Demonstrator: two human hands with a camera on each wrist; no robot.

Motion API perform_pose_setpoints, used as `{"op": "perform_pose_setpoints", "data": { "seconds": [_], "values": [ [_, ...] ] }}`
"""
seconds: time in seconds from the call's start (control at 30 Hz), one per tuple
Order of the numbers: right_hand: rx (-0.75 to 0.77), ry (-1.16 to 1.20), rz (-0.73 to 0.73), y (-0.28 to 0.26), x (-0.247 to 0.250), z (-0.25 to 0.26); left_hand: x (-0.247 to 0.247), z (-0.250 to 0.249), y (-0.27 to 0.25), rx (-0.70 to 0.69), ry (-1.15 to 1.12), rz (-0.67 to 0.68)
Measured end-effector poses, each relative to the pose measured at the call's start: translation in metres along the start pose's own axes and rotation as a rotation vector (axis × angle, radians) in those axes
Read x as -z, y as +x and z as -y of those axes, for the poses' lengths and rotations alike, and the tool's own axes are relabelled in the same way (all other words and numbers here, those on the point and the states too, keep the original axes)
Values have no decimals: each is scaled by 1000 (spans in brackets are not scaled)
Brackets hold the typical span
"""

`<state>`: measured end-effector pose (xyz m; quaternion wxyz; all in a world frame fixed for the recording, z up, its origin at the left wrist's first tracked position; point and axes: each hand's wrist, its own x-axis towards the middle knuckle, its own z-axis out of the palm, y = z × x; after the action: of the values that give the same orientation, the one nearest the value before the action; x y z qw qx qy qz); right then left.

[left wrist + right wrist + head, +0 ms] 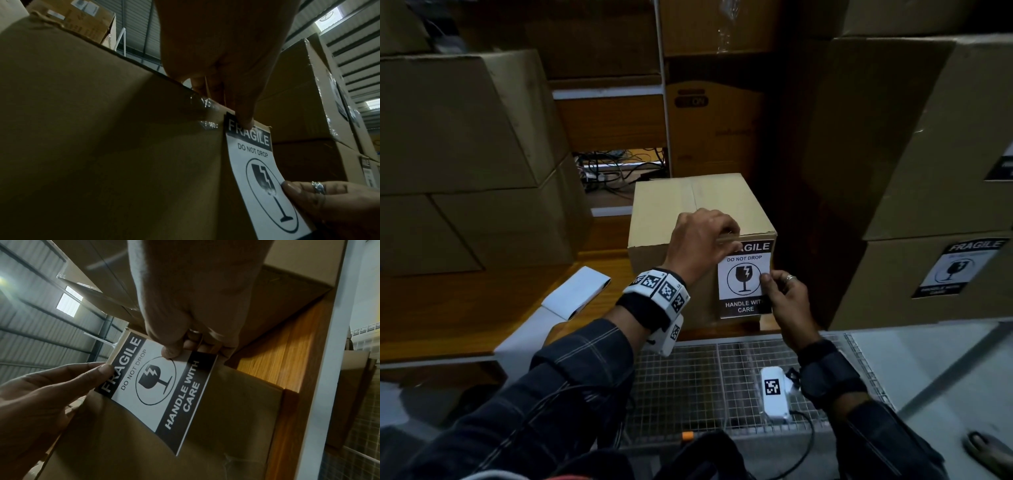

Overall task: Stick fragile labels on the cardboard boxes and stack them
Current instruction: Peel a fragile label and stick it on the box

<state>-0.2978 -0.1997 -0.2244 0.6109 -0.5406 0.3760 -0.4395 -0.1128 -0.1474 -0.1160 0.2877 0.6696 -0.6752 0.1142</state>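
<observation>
**Label going onto small box, both hands on it**

Big cartons fill the frame: stack at 9 o'clock (pixel 458 144), stack at 3 o'clock (pixel 928 164). Lower carton at 3 o'clock already carries a fragile sticker (pixel 959 269).

Wooden surface (pixel 465 308) runs across centre-left, wire mesh panel (pixel 688 383) at 6 o'clock below it.

Small cardboard box (pixel 688 205) stands upright on the surface, dead centre, top seam taped.

Fragile label (pixel 743 279) sits on the box's near face, at its right edge, top edge level with the box's top edge. In the left wrist view the lower part of the label curves off the cardboard, not flat yet.

Left hand (pixel 700 240): grip closed on the label's top strip, thumb (pixel 244 116) pressed on the "FRAGILE" band, other fingers hooked over the box's top edge.

Right hand (pixel 786 301): grip pinching the label's right edge at mid-height, thumb (pixel 169 350) on the printed side. Ring (pixel 790 277) on one finger.

White backing sheets (pixel 577 291) lie on the surface at 9 o'clock from the box, apart from it.
</observation>
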Motion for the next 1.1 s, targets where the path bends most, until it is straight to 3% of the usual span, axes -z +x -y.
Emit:
{"op": "perform_pose_setpoints", "data": {
  "seconds": [0.53,1.1],
  "values": [
    [21,121,-75,-11,-6,-7,-4,2,-2,4,-34,-23],
    [-96,158,-229,-11,4,-37,-7,5,-2,18,-55,-20]
  ]
}}
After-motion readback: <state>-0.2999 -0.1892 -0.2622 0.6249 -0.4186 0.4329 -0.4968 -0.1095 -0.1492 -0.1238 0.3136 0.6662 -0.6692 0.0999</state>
